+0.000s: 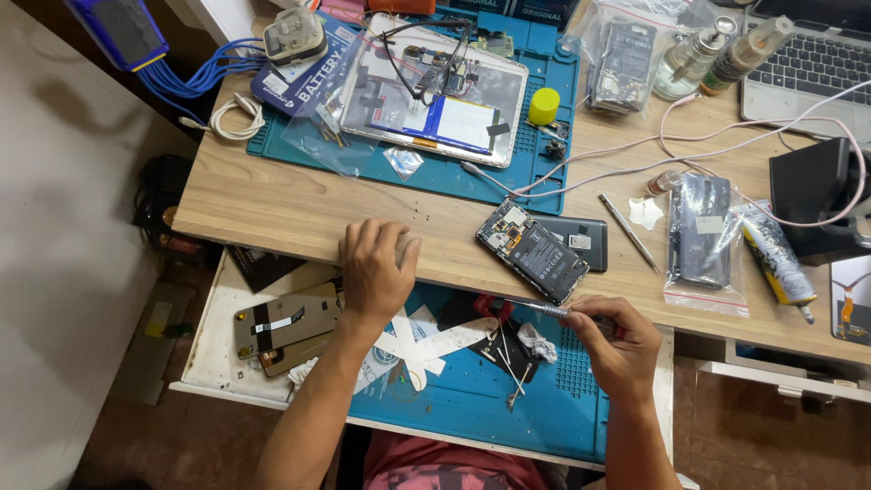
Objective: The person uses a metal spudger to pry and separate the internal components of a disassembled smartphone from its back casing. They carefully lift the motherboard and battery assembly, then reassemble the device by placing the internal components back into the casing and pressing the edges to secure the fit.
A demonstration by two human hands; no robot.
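1. The slim silver-shafted screwdriver is pinched in the closed fingers of the right hand, over the near blue mat; its long axis runs left-right, tip pointing left.
2. The left hand lies flat on the wooden desk edge, fingers loosely together, holding nothing.
3. The opened black smartphone lies just beyond the tip; a slip could gouge its exposed board, and loose screws could roll off.

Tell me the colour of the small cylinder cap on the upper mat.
Yellow cap; head view.

right hand gripping screwdriver — opened phone nearby
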